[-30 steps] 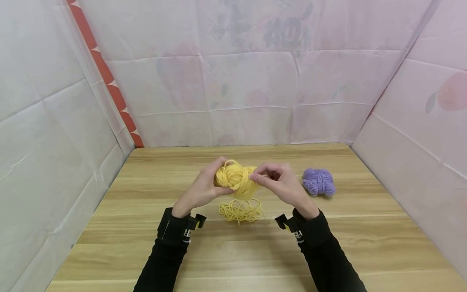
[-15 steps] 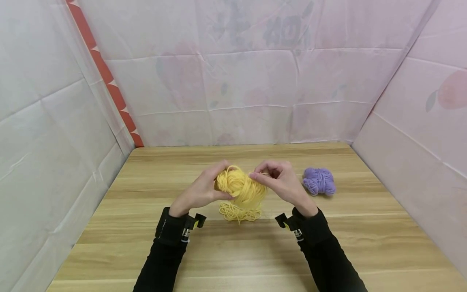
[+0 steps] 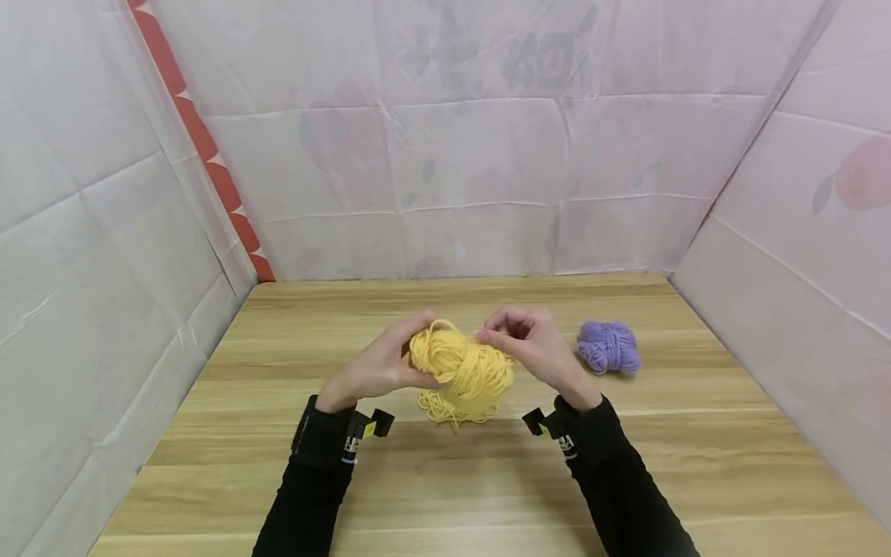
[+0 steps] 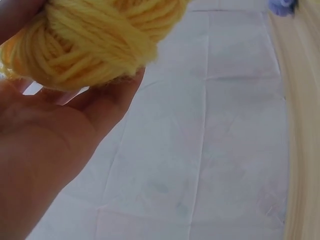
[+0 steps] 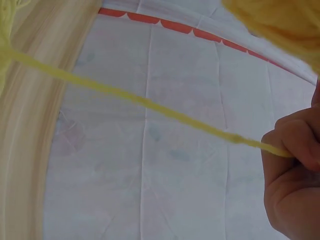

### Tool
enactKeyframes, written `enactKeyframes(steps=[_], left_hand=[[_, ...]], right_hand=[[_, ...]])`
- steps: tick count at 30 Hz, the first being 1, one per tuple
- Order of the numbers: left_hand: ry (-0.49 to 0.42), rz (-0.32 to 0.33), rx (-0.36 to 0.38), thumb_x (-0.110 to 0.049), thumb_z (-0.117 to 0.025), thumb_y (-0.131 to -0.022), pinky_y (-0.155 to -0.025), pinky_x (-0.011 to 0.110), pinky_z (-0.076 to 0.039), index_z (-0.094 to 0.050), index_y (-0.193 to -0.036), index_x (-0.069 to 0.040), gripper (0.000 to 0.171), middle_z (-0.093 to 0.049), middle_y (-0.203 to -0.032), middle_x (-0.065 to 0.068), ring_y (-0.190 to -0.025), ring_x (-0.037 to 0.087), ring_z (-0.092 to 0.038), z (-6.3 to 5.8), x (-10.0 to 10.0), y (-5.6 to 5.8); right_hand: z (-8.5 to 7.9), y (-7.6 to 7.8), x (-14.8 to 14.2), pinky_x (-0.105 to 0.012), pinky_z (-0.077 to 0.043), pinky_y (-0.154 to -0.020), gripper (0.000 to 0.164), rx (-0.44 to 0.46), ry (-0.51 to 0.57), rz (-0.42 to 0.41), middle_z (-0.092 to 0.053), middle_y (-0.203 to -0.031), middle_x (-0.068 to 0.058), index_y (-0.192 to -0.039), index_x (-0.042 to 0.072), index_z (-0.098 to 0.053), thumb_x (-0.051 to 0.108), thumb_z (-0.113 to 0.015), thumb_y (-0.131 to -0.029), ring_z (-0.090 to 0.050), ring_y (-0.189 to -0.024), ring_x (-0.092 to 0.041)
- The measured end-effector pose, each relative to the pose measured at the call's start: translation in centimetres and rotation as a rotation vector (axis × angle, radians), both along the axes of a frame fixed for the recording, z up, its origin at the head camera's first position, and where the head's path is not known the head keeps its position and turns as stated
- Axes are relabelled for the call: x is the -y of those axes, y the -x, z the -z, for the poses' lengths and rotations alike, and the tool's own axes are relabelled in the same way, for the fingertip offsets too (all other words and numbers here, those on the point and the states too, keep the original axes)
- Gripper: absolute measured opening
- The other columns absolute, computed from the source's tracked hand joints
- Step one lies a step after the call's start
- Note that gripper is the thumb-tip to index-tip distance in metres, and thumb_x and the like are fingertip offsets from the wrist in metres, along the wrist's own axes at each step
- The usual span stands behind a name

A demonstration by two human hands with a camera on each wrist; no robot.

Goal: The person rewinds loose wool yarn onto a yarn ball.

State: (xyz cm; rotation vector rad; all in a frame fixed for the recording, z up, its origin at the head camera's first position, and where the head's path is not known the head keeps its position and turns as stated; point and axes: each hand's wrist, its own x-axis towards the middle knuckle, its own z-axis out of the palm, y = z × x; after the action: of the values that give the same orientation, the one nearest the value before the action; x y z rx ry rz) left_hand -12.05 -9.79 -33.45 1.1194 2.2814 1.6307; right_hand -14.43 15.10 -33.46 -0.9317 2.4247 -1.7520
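My left hand (image 3: pixel 383 362) grips a yellow yarn ball (image 3: pixel 468 365) from its left side, thumb in front and fingers behind. In the left wrist view the wound strands of the yarn ball (image 4: pixel 100 40) lie across the curved fingers. Just right of the ball, my right hand (image 3: pixel 534 344) pinches a yellow yarn strand (image 5: pixel 150 104), which runs taut to a loose heap of yarn (image 5: pixel 6 35) in the right wrist view. On the table below the ball lies that loose yellow yarn (image 3: pixel 452 410), partly hidden by the ball.
A purple yarn skein (image 3: pixel 609 346) lies on the wooden table (image 3: pixel 445 495) to the right of my right hand. White patterned sheets (image 3: pixel 473 155) hang behind the table and along both sides. A red scalloped strip (image 3: pixel 198 135) runs down the back left corner.
The yellow yarn ball has turned and come lower and nearer, now covering more of the loose yarn below. My left hand has lowered slightly with it; the right hand keeps its pinch nearly in place.
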Motion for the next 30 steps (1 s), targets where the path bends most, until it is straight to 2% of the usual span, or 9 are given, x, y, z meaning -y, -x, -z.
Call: enactKeyframes(steps=[6, 10, 12, 14, 16, 20, 23, 27, 30], left_hand=[[-0.089, 0.005, 0.085, -0.001, -0.079, -0.075, -0.089, 0.034, -0.054, -0.049, -0.125, -0.012, 0.059, -0.056, -0.119, 0.007, -0.105, 0.020, -0.056, -0.4, 0.4, -0.5], [-0.161, -0.003, 0.127, 0.001, -0.079, -0.075, -0.085, 0.037, -0.055, -0.048, -0.124, -0.012, 0.059, -0.056, -0.115, 0.010, -0.101, 0.021, -0.058, -0.7, 0.5, -0.6], [-0.203, -0.012, 0.154, 0.002, -0.078, -0.075, -0.085, 0.038, -0.056, -0.046, -0.124, -0.011, 0.060, -0.055, -0.114, 0.011, -0.100, 0.022, -0.059, -0.8, 0.5, -0.7], [-0.244, -0.026, 0.193, 0.003, -0.077, -0.076, -0.084, 0.038, -0.057, -0.044, -0.127, -0.011, 0.062, -0.055, -0.115, 0.012, -0.100, 0.022, -0.061, -0.9, 0.5, -0.8], [-0.294, -0.035, 0.234, 0.005, -0.075, -0.077, -0.083, 0.039, -0.057, -0.042, -0.129, -0.010, 0.064, -0.054, -0.116, 0.012, -0.099, 0.022, -0.062, -1.0, 0.5, -0.9], [-0.369, -0.048, 0.287, 0.006, -0.072, -0.079, -0.081, 0.035, -0.058, -0.040, -0.131, -0.011, 0.063, -0.054, -0.116, 0.010, -0.097, 0.020, -0.064, -1.1, 0.4, -1.0], [-0.397, -0.073, 0.290, 0.004, -0.072, -0.080, -0.080, 0.031, -0.057, -0.041, -0.127, -0.011, 0.058, -0.055, -0.116, 0.008, -0.096, 0.018, -0.063, -1.1, 0.3, -1.1], [-0.420, -0.127, 0.290, 0.001, -0.071, -0.082, -0.082, 0.029, -0.056, -0.041, -0.128, -0.012, 0.056, -0.056, -0.115, 0.008, -0.099, 0.017, -0.062, -1.2, 0.4, -1.0], [-0.441, -0.173, 0.288, -0.001, -0.070, -0.084, -0.082, 0.029, -0.056, -0.040, -0.132, -0.012, 0.058, -0.056, -0.115, 0.008, -0.100, 0.017, -0.061, -1.2, 0.3, -0.9]], right_hand=[[0.6, 0.4, 0.5, -0.022, -0.045, -0.051, 0.010, 0.027, 0.024, -0.059, -0.065, -0.074, 0.005, -0.089, 0.002, -0.069, 0.012, -0.066, -0.091, -0.052, -0.058, -0.007], [0.9, 0.6, 0.9, -0.024, -0.052, -0.062, 0.007, -0.025, 0.026, -0.104, -0.067, -0.078, 0.010, -0.089, -0.001, -0.068, 0.006, -0.066, -0.089, -0.059, -0.067, -0.007], [1.0, 0.6, 1.0, -0.023, -0.051, -0.060, 0.008, -0.062, 0.003, -0.083, -0.062, -0.071, 0.012, -0.081, -0.002, -0.066, 0.001, -0.065, -0.087, -0.057, -0.063, -0.005], [1.2, 0.6, 1.1, -0.022, -0.047, -0.056, 0.016, -0.083, -0.010, -0.066, -0.056, -0.066, 0.011, -0.072, -0.001, -0.062, -0.001, -0.063, -0.088, -0.051, -0.058, -0.003], [1.4, 0.5, 1.2, -0.021, -0.043, -0.053, 0.020, -0.108, -0.023, -0.045, -0.050, -0.064, 0.008, -0.070, 0.000, -0.059, -0.002, -0.061, -0.089, -0.045, -0.056, -0.002], [1.6, 0.5, 1.2, -0.022, -0.043, -0.060, 0.012, -0.133, -0.040, -0.040, -0.049, -0.070, 0.005, -0.081, 0.003, -0.060, 0.002, -0.059, -0.093, -0.046, -0.061, -0.003], [1.5, 0.4, 1.2, -0.023, -0.045, -0.065, 0.006, -0.120, -0.048, -0.062, -0.050, -0.074, 0.003, -0.091, 0.003, -0.061, 0.003, -0.056, -0.095, -0.049, -0.066, -0.004], [1.4, 0.2, 1.5, -0.024, -0.046, -0.071, 0.009, -0.091, -0.052, -0.101, -0.053, -0.078, 0.001, -0.101, 0.001, -0.062, 0.002, -0.055, -0.095, -0.051, -0.072, -0.006], [1.4, 0.1, 1.8, -0.023, -0.044, -0.067, 0.010, -0.074, -0.076, -0.113, -0.049, -0.075, 0.000, -0.096, 0.001, -0.060, -0.001, -0.051, -0.096, -0.047, -0.067, -0.005]])
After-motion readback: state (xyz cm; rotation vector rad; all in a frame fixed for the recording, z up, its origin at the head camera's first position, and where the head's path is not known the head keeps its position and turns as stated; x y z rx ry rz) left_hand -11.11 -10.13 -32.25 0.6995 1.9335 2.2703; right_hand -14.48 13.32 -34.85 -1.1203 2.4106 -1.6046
